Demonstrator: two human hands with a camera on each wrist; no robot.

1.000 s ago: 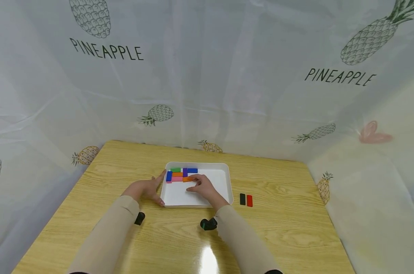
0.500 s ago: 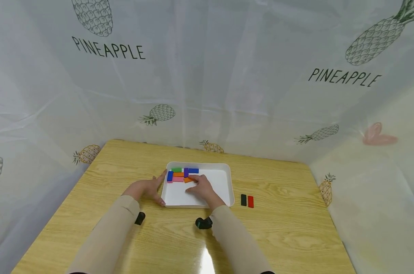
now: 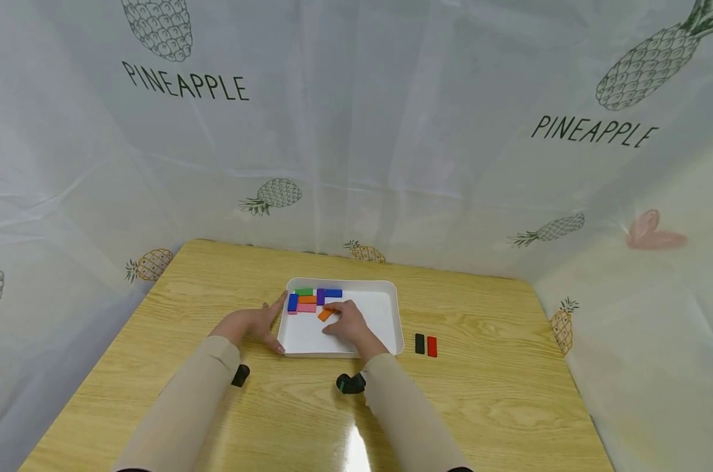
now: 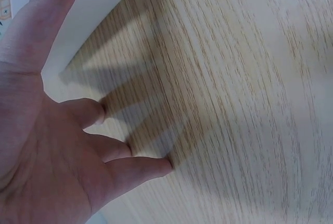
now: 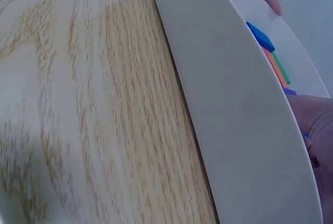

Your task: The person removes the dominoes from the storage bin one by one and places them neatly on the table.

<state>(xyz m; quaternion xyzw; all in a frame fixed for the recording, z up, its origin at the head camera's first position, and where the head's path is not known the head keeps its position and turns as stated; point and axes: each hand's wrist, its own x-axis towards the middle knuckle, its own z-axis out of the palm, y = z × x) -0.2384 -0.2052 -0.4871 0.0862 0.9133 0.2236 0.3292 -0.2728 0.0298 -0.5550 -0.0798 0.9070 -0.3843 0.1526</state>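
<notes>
In the head view a white tray (image 3: 365, 286) holds several flat coloured tiles grouped at its back left. Among them are a green tile (image 3: 304, 292), blue tiles (image 3: 293, 302), a purple tile (image 3: 320, 297) and a pink tile (image 3: 307, 308). An orange tile (image 3: 326, 315) lies slanted, apart from the group, partly under the fingers of my right hand (image 3: 352, 322). That hand's fingertips touch the tile while the thumb stays away from it. My left hand (image 3: 256, 325), fingers spread, rests against the tray's left side; in the left wrist view several fingers (image 4: 138, 169) reach down to the table.
On the wooden table (image 3: 498, 387), right of the tray, lie a black tile (image 3: 419, 343) and a red tile (image 3: 432, 347) side by side. Behind the table hangs a pale curtain (image 3: 392, 164) printed with pineapples. The tray's near wall (image 5: 229, 94) rises beside the right wrist.
The orange tile under my right hand has turned from lying level to slanted and come away from the purple and pink tiles, towards me. The left hand keeps its place.
</notes>
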